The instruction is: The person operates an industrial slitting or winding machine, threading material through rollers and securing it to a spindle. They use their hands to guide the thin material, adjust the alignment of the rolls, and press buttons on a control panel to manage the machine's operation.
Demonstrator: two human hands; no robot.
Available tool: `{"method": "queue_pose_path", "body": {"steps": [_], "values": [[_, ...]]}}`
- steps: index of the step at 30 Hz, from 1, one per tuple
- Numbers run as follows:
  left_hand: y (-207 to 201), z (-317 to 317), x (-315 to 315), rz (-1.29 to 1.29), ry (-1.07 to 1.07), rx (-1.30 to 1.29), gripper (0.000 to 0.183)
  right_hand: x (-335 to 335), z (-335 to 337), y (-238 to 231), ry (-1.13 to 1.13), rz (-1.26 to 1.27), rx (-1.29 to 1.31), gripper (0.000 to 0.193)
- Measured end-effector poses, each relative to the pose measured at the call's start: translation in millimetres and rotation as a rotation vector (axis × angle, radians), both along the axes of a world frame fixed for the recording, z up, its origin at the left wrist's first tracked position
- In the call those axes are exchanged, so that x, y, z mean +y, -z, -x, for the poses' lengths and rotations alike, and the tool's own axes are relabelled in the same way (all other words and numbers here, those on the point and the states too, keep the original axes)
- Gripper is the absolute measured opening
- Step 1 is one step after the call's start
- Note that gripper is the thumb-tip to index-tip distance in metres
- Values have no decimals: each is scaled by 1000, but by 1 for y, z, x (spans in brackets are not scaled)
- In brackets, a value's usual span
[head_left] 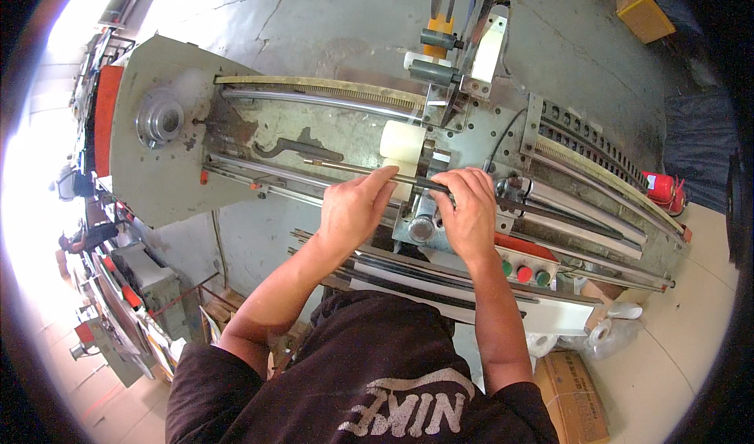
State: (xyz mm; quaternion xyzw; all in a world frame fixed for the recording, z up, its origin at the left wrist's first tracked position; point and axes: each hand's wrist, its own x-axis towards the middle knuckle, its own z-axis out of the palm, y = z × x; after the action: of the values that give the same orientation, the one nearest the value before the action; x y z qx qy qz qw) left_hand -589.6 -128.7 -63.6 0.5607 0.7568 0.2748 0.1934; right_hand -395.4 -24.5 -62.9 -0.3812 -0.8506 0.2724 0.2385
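A long thin metal rod point(345, 167) lies crosswise over the middle of a bench machine, its left end brass-coloured and its stretch near my right hand dark. My left hand point(351, 212) pinches it between thumb and fingers, beside two whitish rollers point(402, 139). Closed around the darker stretch is my right hand point(470, 208), which covers part of it. Beyond that hand a dark strip point(565, 216) runs on to the right; whether it is one piece with the rod I cannot tell. A round metal knob point(421, 228) sits just below and between my hands.
Two polished guide bars point(314, 101) and a toothed rail span the machine to its grey end plate point(149, 185). Red and green buttons point(524, 273) sit at the near right edge. Several long rods point(463, 283) lie close to my body. A fire extinguisher point(664, 193) stands far right.
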Motion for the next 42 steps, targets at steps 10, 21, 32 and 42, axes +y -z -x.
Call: {"method": "queue_pose_path", "body": {"steps": [10,21,32,42], "values": [[-17,20,11,-84,325,455,34,-2,-3,2,-14,9,-21,26],[-28,42,46,339,423,-74,77,-5,-5,7,-4,-51,-1,22],[-39,35,44,348,404,102,70,-7,7,-11,-16,99,-41,23],[-12,28,45,115,317,172,74,5,48,8,-149,199,-266,27]]}}
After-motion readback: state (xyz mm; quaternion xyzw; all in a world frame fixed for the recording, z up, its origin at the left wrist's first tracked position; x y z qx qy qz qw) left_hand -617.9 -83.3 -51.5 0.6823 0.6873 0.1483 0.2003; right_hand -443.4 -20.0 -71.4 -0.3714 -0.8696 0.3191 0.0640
